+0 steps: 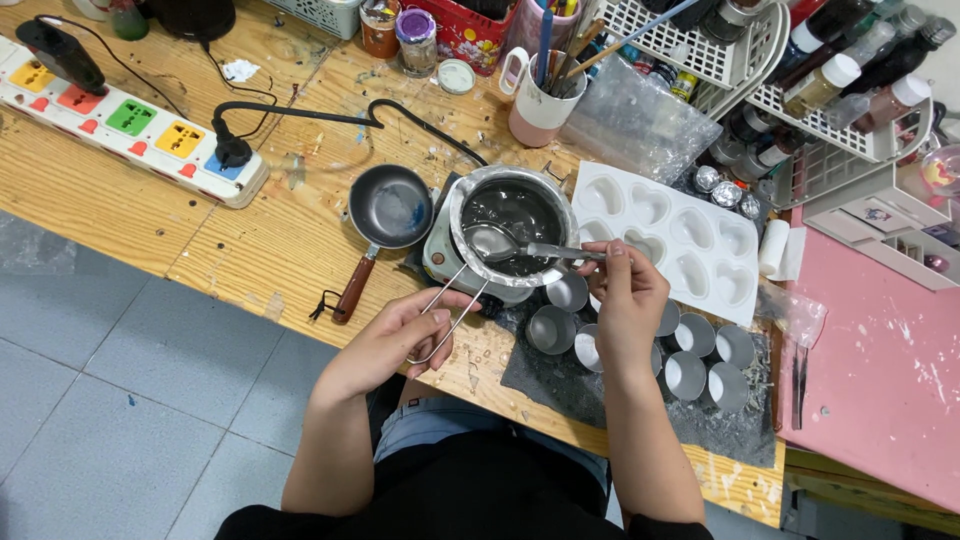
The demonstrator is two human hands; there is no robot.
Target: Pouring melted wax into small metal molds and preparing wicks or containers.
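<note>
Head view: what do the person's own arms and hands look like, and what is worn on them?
Both forearms are bare to above the elbow; no gloves, watch or rings show on the left hand or right hand. Black sleeve edges appear near the frame bottom, with a black top and blue denim below.

- Bright, even light from above; shadows short and soft.
- Glare on the metal pot [513, 215].
- Sharp throughout, with slight wide-angle bending at far corners.
</note>
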